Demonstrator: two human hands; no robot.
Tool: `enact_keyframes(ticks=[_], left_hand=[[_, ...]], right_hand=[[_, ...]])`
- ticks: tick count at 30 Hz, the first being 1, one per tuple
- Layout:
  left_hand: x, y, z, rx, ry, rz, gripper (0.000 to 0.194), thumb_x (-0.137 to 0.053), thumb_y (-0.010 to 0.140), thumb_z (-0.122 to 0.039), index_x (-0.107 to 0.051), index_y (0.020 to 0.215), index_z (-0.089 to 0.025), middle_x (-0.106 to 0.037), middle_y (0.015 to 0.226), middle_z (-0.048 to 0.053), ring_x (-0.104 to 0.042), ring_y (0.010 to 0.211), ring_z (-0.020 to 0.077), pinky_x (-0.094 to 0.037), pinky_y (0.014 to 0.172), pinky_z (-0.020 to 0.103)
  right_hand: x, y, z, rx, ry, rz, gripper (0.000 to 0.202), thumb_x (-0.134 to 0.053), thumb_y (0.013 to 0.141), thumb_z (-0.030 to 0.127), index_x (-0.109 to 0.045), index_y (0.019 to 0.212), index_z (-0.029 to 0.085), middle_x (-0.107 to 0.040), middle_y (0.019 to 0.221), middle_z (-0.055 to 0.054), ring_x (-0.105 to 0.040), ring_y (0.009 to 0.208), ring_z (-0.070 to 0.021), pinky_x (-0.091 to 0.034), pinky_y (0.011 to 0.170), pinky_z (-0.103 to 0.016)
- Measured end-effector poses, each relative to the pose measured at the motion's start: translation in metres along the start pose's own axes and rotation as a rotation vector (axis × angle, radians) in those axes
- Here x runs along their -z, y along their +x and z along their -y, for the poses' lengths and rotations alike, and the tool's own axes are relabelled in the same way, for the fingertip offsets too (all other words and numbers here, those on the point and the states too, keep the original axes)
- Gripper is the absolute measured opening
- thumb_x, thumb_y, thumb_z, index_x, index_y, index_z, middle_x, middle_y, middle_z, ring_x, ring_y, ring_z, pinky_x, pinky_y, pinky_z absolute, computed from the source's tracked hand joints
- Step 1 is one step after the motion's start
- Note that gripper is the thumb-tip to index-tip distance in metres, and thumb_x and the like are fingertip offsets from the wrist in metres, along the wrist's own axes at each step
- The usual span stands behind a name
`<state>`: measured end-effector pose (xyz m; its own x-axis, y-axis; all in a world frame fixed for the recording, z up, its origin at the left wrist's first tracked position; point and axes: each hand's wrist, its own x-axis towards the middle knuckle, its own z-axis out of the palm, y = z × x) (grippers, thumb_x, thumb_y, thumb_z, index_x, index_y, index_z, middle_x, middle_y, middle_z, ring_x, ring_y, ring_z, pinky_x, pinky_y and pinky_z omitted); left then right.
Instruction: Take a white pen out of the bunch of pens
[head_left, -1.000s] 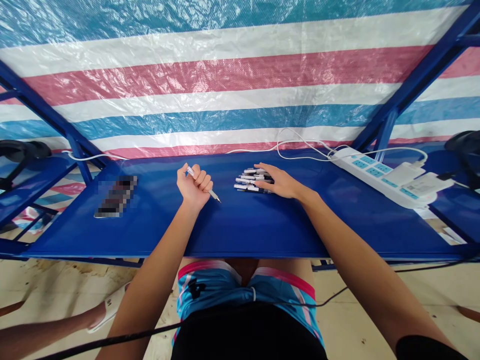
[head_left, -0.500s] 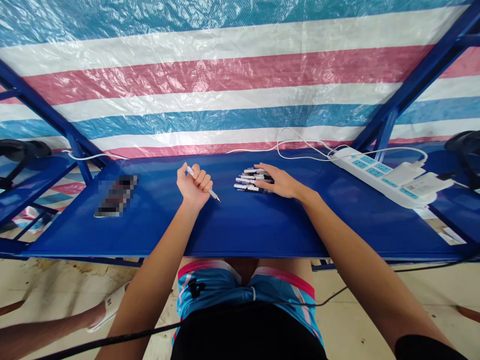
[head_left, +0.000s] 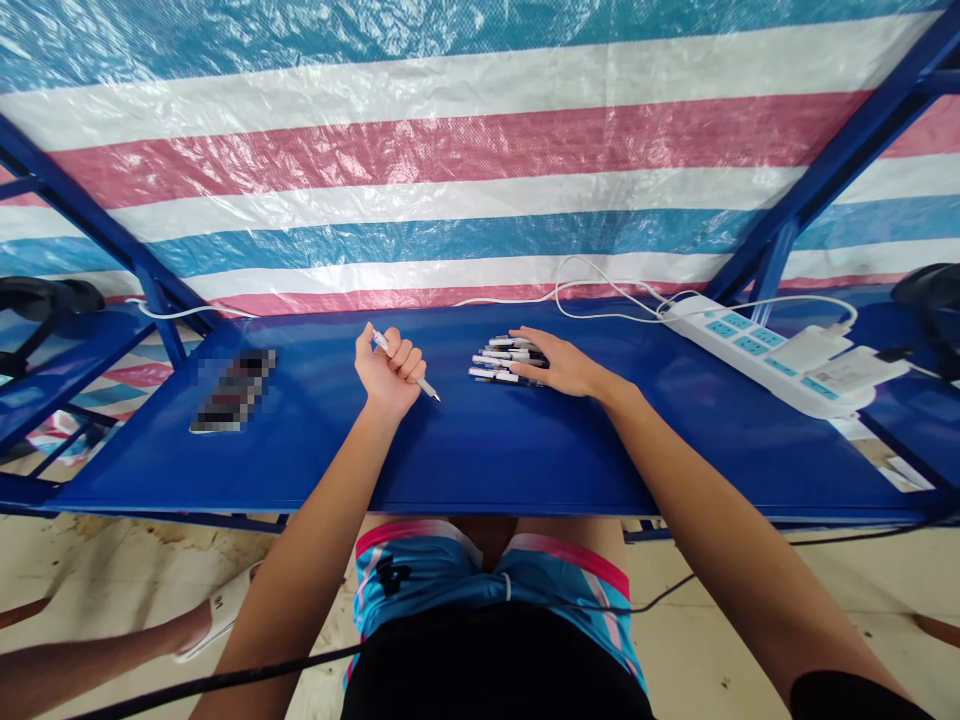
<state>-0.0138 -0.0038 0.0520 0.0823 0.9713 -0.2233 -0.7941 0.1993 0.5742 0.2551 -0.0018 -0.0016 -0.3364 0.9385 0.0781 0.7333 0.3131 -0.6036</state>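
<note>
My left hand (head_left: 391, 370) is closed, with its fingers wrapped round a white pen (head_left: 428, 388). The pen slants down to the right, its dark tip sticking out below the little finger and its clip end showing near the thumb. To the right, a small pile of pens (head_left: 491, 362) lies side by side on the blue tabletop (head_left: 480, 450). Over the right part of that pile rests my right hand (head_left: 566, 365), palm down with fingers stretched out and apart. It hides the other ends of those pens.
A white power strip (head_left: 720, 325) with plugged-in adapters lies at the right, its white cable (head_left: 517, 300) running along the back. At the left lies a blurred phone-like object (head_left: 232, 392). Blue metal posts (head_left: 772, 265) and a striped plastic sheet (head_left: 450, 150) bound the table. Another person's leg (head_left: 112, 640) shows lower left.
</note>
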Motion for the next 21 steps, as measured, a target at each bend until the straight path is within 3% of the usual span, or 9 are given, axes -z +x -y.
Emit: enact_keyframes(ticks=[13, 21], left_hand=[[0.0029, 0.0019, 0.0002, 0.031, -0.008, 0.010, 0.057, -0.043, 0.104, -0.045, -0.023, 0.056, -0.022, -0.012, 0.047, -0.008, -0.016, 0.033, 0.0067, -0.013, 0.034, 0.023], [-0.0004, -0.0010, 0.0000, 0.039, -0.001, 0.002, 0.055, -0.032, 0.106, -0.041, -0.021, 0.056, -0.021, -0.011, 0.046, -0.008, -0.014, 0.033, 0.0067, -0.012, 0.034, 0.021]], right_hand=[[-0.0017, 0.0015, -0.0055, 0.034, 0.000, -0.016, 0.077, -0.056, 0.090, 0.074, -0.049, 0.155, 0.032, -0.046, 0.163, -0.008, -0.040, 0.152, -0.0384, -0.029, 0.126, -0.065], [-0.0003, 0.0007, -0.0015, 0.007, -0.016, 0.007, 0.078, -0.056, 0.090, 0.074, -0.049, 0.155, 0.030, -0.043, 0.165, -0.008, -0.037, 0.153, -0.0389, -0.026, 0.127, -0.064]])
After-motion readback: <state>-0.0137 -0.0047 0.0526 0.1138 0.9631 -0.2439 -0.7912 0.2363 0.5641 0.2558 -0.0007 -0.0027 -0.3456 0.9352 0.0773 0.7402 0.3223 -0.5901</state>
